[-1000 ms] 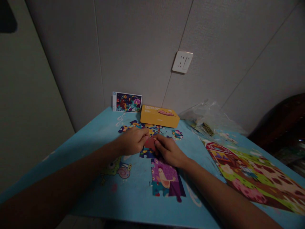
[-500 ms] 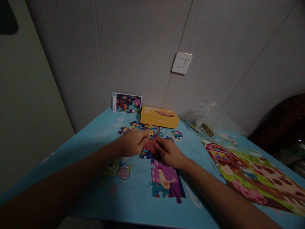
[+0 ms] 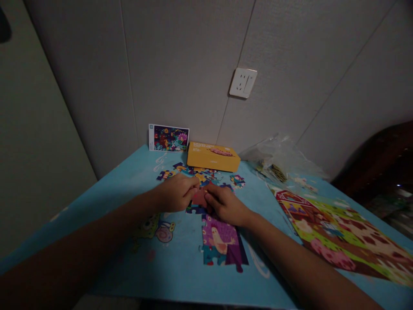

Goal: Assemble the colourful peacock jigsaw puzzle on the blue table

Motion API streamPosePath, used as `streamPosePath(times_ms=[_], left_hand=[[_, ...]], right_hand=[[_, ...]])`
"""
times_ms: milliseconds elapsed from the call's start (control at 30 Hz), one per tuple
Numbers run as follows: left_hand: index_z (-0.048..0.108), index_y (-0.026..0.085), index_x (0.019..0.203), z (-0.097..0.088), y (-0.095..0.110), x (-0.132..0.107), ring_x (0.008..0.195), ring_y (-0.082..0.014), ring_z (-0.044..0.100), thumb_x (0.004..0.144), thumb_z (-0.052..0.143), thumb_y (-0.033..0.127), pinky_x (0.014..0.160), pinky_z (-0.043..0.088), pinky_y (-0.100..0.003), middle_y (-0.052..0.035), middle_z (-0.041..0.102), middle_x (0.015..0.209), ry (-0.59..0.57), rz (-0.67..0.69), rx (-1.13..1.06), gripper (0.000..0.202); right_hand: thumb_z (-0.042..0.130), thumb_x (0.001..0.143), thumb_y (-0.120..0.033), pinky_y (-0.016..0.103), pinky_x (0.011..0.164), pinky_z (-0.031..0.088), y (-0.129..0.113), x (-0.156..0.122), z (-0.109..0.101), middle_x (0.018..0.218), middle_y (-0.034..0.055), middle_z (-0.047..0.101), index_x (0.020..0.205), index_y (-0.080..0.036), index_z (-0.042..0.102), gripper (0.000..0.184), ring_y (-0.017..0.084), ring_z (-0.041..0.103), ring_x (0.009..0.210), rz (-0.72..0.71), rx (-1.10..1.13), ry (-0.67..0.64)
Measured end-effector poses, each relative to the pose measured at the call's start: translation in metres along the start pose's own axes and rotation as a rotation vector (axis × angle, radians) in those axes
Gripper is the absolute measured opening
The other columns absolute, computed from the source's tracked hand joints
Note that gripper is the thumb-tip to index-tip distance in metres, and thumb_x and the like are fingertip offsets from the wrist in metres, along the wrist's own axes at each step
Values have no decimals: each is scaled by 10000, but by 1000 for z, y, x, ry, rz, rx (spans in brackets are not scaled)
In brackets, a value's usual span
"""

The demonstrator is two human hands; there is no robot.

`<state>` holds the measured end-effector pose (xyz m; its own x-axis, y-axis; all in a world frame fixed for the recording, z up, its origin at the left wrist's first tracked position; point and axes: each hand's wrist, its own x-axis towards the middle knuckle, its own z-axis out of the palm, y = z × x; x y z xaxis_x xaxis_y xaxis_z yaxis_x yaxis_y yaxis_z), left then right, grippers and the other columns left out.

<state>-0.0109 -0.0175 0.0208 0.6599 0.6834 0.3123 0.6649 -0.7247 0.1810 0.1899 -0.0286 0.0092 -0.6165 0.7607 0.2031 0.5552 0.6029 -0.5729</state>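
Observation:
Over the table's middle, my left hand (image 3: 178, 192) and my right hand (image 3: 226, 204) are closed on a reddish jigsaw puzzle piece (image 3: 200, 197), one at each side. Its edges are partly covered by my fingers, and the fingertips are hard to make out. Under and behind the hands lie several colourful loose puzzle pieces (image 3: 165, 175). Just in front of my right hand is a joined purple puzzle section (image 3: 222, 243) with a light bird-like figure. Another small piece (image 3: 238, 180) lies beyond my right hand.
A yellow box (image 3: 213, 157) and a picture card (image 3: 169, 138) stand at the wall. To the right are a clear plastic bag (image 3: 280, 159) and a farm-scene puzzle (image 3: 338, 234). A blue patterned cloth (image 3: 145, 275) covers the table. A socket (image 3: 243, 82) is on the wall.
The whole view has shifted slightly, so everything sits a little further left. Both hands keep almost the same pose around the reddish piece.

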Motion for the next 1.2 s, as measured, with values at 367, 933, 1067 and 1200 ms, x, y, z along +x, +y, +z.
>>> streamPosePath(times_ms=[367, 933, 1067, 1200], left_hand=[[535, 174, 838, 1, -2, -1, 700, -177, 557, 882, 366, 200, 631, 333, -271, -29, 605, 714, -70, 15, -25, 177], [543, 178, 850, 3, -4, -2, 745, -201, 574, 877, 371, 208, 672, 351, -297, -40, 629, 757, -70, 10, -2, 177], [537, 179, 836, 2, -3, -1, 722, -202, 574, 876, 377, 216, 643, 339, -295, -37, 622, 732, -64, 7, 10, 168], [538, 180, 835, 1, -3, 0, 722, -200, 577, 876, 376, 210, 639, 338, -293, -36, 624, 731, -70, 11, 14, 170]], right_hand=[[391, 927, -221, 230, 563, 318, 2, 0, 0, 635, -1, 573, 817, -169, 527, 182, 116, 494, 582, -8, -34, -20], [392, 920, -206, 229, 573, 313, 2, 1, 0, 646, 0, 569, 809, -167, 519, 172, 110, 485, 581, -21, -38, -19], [394, 922, -215, 228, 567, 310, 2, 1, 1, 637, -4, 567, 813, -166, 520, 173, 109, 482, 574, -8, -28, -20], [393, 925, -221, 225, 565, 308, 3, 0, 1, 631, -4, 565, 820, -162, 527, 180, 108, 478, 575, -8, -24, -23]])
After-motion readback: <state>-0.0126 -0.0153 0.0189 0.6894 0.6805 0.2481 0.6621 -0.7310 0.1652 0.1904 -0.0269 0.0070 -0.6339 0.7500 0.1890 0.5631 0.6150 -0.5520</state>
